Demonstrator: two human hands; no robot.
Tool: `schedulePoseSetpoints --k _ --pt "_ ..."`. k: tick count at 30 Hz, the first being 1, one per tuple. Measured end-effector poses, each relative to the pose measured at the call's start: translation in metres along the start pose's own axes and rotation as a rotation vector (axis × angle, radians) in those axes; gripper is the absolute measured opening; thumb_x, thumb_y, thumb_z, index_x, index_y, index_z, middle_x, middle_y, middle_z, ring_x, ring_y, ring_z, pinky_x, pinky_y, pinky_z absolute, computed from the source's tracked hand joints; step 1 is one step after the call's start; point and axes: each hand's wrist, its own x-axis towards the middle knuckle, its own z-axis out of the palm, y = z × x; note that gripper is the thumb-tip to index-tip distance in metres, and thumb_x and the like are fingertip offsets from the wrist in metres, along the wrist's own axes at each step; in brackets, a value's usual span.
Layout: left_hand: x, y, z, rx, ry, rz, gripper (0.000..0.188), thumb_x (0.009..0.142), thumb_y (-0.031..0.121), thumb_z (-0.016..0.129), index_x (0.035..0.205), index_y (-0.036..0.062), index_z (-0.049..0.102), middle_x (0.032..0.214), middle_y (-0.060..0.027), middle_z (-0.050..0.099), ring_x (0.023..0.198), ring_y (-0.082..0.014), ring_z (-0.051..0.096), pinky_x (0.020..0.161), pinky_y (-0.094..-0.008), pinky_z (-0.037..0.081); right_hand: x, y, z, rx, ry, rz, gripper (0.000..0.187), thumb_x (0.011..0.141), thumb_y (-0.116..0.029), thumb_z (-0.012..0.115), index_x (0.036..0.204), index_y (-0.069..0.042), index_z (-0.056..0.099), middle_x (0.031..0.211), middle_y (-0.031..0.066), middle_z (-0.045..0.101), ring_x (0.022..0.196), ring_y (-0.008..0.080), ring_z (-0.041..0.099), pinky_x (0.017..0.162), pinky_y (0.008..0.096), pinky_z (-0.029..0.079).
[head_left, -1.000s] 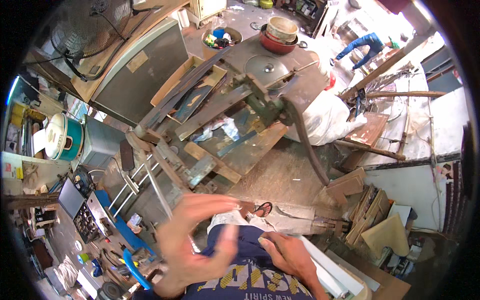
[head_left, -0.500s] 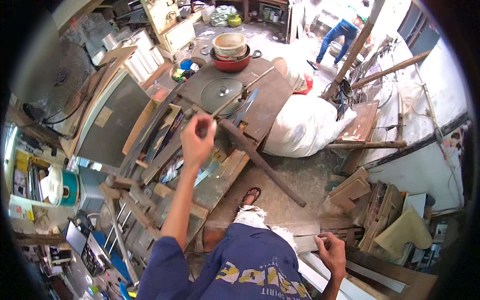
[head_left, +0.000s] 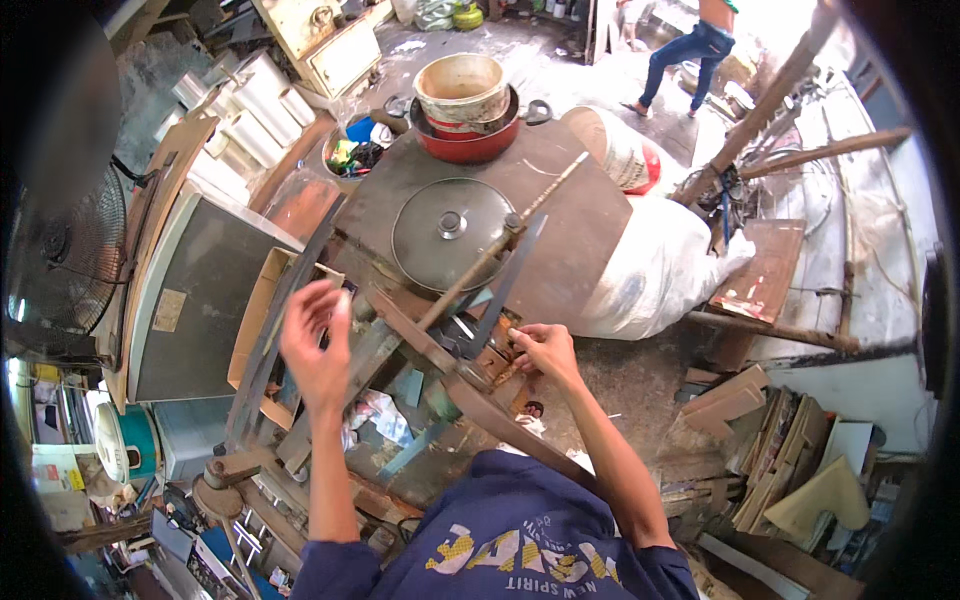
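My left hand [head_left: 318,350] is raised over the left side of the cluttered workbench, fingers loosely curled and apart, with nothing visible in them. My right hand [head_left: 548,352] reaches in from the lower right. Its fingertips are pinched beside a brown wooden piece; what they hold, if anything, is too small to make out. Close to it, a long dark wooden bar [head_left: 510,432] slants down toward my shirt. A thin pale rod [head_left: 545,200] and a flat dark strip [head_left: 510,285] run up from that bar, the rod crossing a glass pot lid [head_left: 425,215].
A worn bucket [head_left: 460,85] sits in a red pan [head_left: 470,145] on the tabletop's far end. A white sack [head_left: 650,290] bulges at the right, near stacked wood scraps [head_left: 785,460]. The fan [head_left: 70,245] is at left. A person in jeans [head_left: 685,60] is far off.
My right hand has moved up from the lower right to beside the dark bar. The left hand has shifted left and down, its fingers loosening. The bar's lower end now reaches my shirt.
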Motion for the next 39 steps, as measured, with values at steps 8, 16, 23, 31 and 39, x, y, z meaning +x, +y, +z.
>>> schedulePoseSetpoints --k 8,16,23,31,39 --pt "0.011 -0.039 -0.051 0.085 0.123 -0.229 0.029 0.094 0.005 0.067 0.120 -0.0010 0.058 0.105 -0.0085 0.066 0.097 -0.0133 0.063 0.090 -0.0276 0.049 0.049 -0.015 0.073 -0.373 0.332 -0.237 0.036 0.084 -0.024 0.078 0.101 0.007 0.073 0.075 0.0202 0.073 0.065 0.0251 0.071 0.062 0.0391 0.055" --pt "0.038 -0.039 -0.019 0.056 0.045 -0.159 0.028 0.093 0.003 0.067 0.119 -0.0004 0.059 0.105 -0.0086 0.067 0.094 -0.0131 0.063 0.086 -0.0275 0.049 0.068 -0.015 0.043 -0.383 0.322 -0.245 0.029 0.082 -0.027 0.081 0.089 0.000 0.076 0.070 0.0132 0.070 0.063 0.0197 0.065 0.063 0.0353 0.052" --pt "0.083 0.016 0.038 0.099 -0.596 0.010 0.018 0.098 0.011 0.063 0.109 0.0017 0.072 0.098 -0.0087 0.074 0.086 -0.0103 0.065 0.081 -0.0270 0.051 -0.059 -0.130 -0.064 -0.217 0.306 -0.207 0.018 0.089 -0.015 0.078 0.090 0.003 0.075 0.073 0.0021 0.068 0.068 0.0075 0.061 0.062 0.0223 0.047" --pt "0.100 0.033 0.040 -0.258 -1.685 -0.215 0.027 0.097 0.023 0.068 0.106 -0.0021 0.073 0.088 -0.0059 0.072 0.082 -0.0098 0.061 0.071 -0.0271 0.048 -0.116 -0.187 -0.017 -0.544 0.049 -1.195 0.022 0.077 -0.004 0.080 0.099 -0.003 0.076 0.094 0.0156 0.075 0.089 0.0248 0.071 0.080 0.0347 0.056" --pt "0.009 -0.128 -0.101 0.200 -0.560 -0.365 0.022 0.087 0.016 0.079 0.106 0.0049 0.078 0.082 -0.0035 0.068 0.072 -0.0089 0.055 0.065 -0.0276 0.042 -0.195 0.092 -0.098 -0.440 -0.190 -0.005 0.053 0.097 -0.045 0.057 0.112 0.005 0.067 0.104 0.0153 0.069 0.096 0.0220 0.064 0.085 0.0371 0.051"
